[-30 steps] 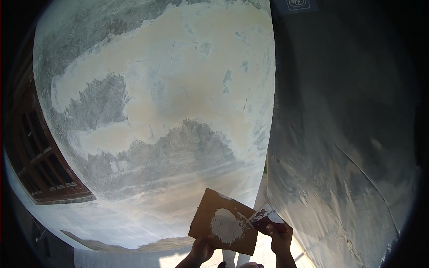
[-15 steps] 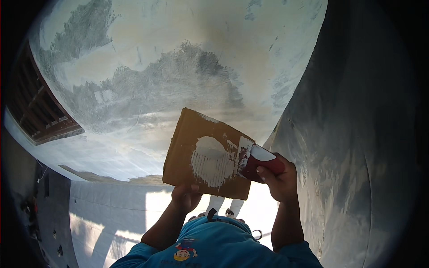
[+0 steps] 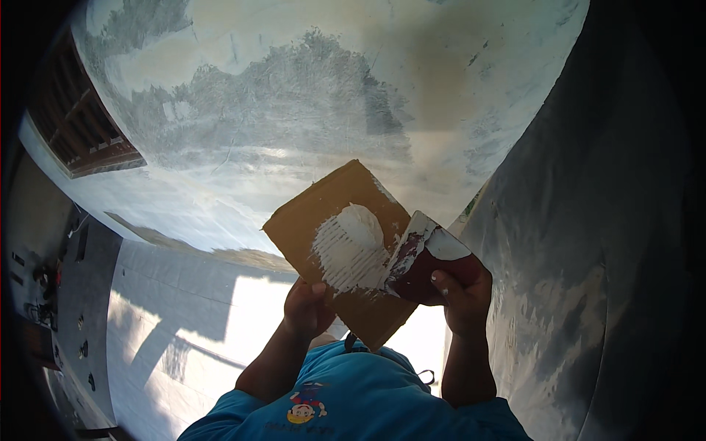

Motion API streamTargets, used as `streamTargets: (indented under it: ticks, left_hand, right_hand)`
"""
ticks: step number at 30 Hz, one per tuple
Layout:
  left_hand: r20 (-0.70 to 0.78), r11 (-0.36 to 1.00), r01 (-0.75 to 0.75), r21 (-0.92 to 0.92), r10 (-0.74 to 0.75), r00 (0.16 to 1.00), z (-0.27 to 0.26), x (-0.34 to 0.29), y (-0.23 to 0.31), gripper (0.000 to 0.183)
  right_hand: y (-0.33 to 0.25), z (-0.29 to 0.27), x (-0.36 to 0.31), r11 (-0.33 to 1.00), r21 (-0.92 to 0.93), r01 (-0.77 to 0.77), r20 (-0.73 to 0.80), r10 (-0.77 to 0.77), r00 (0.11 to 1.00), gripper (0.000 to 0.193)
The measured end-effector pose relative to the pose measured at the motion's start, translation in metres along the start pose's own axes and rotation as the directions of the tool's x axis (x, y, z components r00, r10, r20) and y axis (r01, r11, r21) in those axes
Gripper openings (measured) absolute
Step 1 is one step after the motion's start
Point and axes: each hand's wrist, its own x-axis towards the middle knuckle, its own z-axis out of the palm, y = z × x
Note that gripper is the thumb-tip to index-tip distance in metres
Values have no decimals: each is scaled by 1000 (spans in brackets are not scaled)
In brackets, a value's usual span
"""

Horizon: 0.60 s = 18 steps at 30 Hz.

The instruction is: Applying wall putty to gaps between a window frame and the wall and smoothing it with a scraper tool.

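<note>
My left hand (image 3: 307,309) grips the lower left edge of a brown cardboard piece (image 3: 370,316), thumb on top. A mound of white putty (image 3: 349,246), ridged across its lower half, lies on the board's middle. In my right hand (image 3: 468,298) is a dark red putty scraper (image 3: 430,278) with a white patch near its top. Its putty-smeared edge rests at the right side of the board, against the putty. My right thumb presses on the scraper's face, and the other fingers are hidden behind it.
Ahead stands a pale wall (image 3: 294,103) with rough grey patches. A brown barred window (image 3: 77,110) is set in it at left. A grey wall (image 3: 544,294) rises on the right. Sunlit paving (image 3: 169,331) and small dark objects (image 3: 48,287) are lower left.
The cardboard has turned clockwise and sits more cornerwise. The scraper has tilted, showing more of its broad face. The putty looks more heaped. My view of the wall has shifted.
</note>
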Motion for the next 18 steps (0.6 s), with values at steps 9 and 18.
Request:
streamTargets:
  ticks: [9,18]
  left_hand:
    - [-123,936,72,-344,-121,985,13,0,-22,57]
    - [-181,930,207,-302,-269,946,-19,-7,-11,51]
  right_hand:
    - [13,-1,-13,981,-183,-66,-37,60,998,25]
    - [-34,-35,25,575,-749,329,338,-95,936,25]
